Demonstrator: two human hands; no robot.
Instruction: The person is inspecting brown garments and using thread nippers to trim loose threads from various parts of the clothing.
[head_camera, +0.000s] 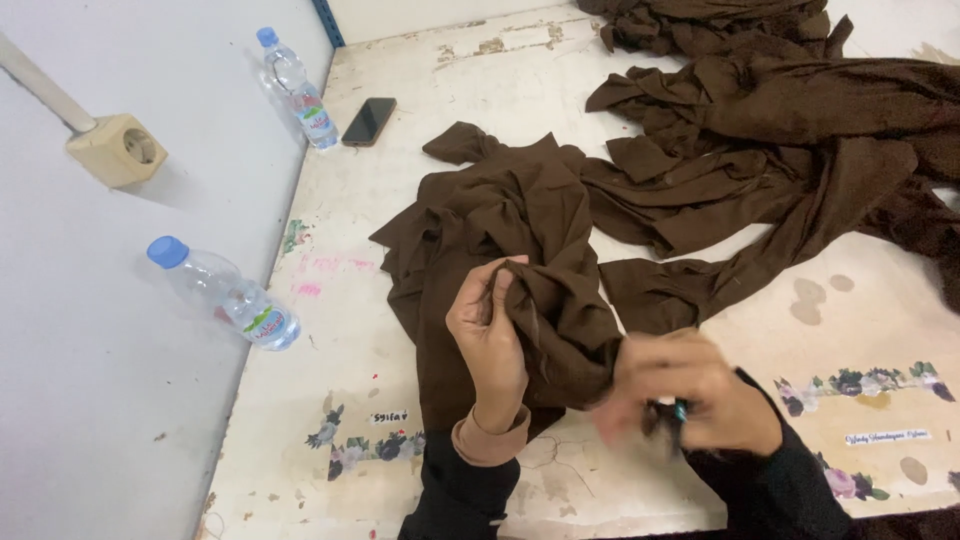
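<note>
A dark brown cloth (500, 215) lies bunched on a worn white table (440, 90). My left hand (488, 335) pinches a fold of that cloth and lifts it slightly. Just to the right, my right hand (690, 390) is blurred with motion; its fingers are closed around a small object with a teal part, close to the cloth's edge. Both arms wear black sleeves, the left with a tan cuff.
More brown cloth (790, 110) is heaped across the back right of the table. A black phone (369, 121) and a plastic bottle (297, 88) lie at the table's back left. Another bottle (225, 293) lies at the left edge. A wall socket (118, 150) is mounted on the left.
</note>
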